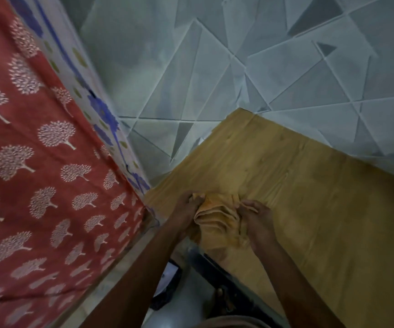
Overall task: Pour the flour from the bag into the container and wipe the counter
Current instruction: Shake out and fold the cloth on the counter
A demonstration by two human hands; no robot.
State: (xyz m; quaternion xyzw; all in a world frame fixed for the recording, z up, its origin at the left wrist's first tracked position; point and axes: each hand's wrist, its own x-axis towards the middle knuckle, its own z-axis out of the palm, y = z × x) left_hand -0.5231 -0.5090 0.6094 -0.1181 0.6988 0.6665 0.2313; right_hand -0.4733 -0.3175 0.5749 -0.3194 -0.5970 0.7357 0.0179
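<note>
Low in the frame, the left hand (186, 210) and right hand (257, 217) pinch a bunched yellow cloth (217, 217) with curled fingers on the wooden counter (309, 197); a red patterned curtain (37, 162) fills the left.

The cloth (217, 215) lies on the worktop (309, 209) near its seven o'clock corner. The left hand (186, 210) sits at its nine o'clock, the right hand (257, 217) at three.
</note>
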